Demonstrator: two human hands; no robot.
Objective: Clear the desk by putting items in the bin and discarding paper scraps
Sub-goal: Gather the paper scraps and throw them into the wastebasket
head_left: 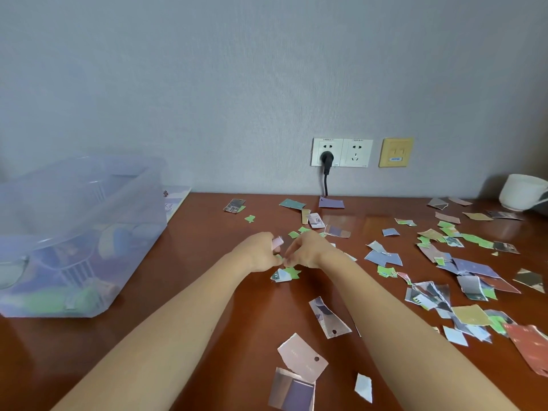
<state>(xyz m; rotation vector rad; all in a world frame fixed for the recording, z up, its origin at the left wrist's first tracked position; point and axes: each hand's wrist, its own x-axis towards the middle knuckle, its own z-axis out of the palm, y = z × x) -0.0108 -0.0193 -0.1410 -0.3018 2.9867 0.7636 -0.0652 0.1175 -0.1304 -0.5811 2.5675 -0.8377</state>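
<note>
Both my hands meet over the middle of the brown desk (225,307). My left hand (259,250) has curled fingers and holds a small pink paper scrap (278,241) sticking up from them. My right hand (308,250) pinches at small scraps where the two hands touch. A green and white scrap (286,274) lies just under the hands. Several torn paper scraps (462,280) are scattered over the desk's right half. A clear plastic bin (89,221) holding several items stands at the left.
A white cup (522,194) stands at the far right by the wall. Wall sockets (342,152) with a black plug and cable are behind the desk. A book or card (176,200) lies behind the bin. Larger scraps (302,360) lie near the front edge.
</note>
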